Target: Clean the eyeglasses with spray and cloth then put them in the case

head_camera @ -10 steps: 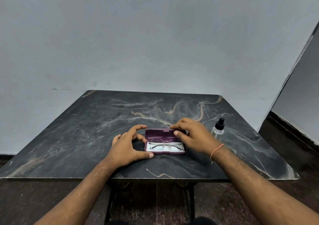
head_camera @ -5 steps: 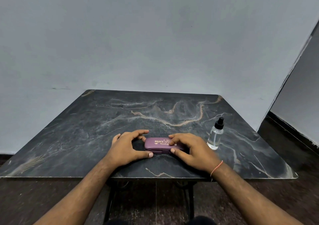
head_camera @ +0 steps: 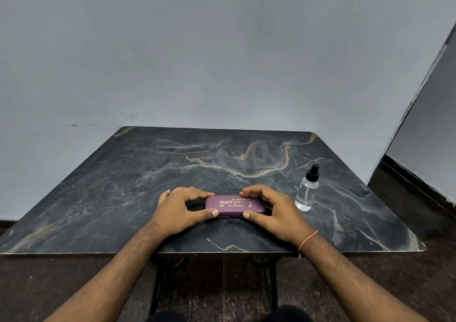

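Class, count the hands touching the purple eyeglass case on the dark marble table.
2. The left hand pinches the purple eyeglass case at its left end; the right hand pinches its right end.

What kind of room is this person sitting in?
Probably a plain room in a home or small shop, though that's a guess: a bare grey wall, a dark marble-patterned table on a metal frame, and a dark speckled floor.

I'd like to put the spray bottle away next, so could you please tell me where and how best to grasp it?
Wrap the right hand around the clear body of the spray bottle, coming from its left side. It stands upright and apart from the case; the narrow black cap offers less to hold.
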Demonstrator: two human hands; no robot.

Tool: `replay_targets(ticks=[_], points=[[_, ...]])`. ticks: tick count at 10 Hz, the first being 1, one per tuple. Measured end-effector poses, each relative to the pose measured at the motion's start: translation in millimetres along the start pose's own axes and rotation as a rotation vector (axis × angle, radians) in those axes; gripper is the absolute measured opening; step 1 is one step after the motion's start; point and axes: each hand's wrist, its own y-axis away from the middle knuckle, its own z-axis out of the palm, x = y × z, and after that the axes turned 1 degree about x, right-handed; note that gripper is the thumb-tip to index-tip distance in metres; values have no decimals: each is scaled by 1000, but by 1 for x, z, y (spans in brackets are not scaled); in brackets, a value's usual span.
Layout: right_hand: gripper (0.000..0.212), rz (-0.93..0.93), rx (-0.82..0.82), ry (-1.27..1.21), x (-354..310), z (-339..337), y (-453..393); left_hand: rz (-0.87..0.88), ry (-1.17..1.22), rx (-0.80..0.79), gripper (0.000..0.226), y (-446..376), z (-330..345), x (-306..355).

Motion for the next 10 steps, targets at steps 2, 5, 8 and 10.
replay_targets(ticks=[2, 5, 8, 10], points=[[61, 25, -16, 35, 0, 1, 2, -9, -24, 11, 71, 2, 1, 1], [73, 63, -10, 91, 0, 4, -5, -51, -106, -10, 83, -3, 3, 4], [90, 74, -20, 218, -14, 5, -3, -106, -157, -49, 93, 2, -5, 19], [109, 77, 14, 387, -11, 10, 2, -96, -338, -60, 118, 6, 1, 24]])
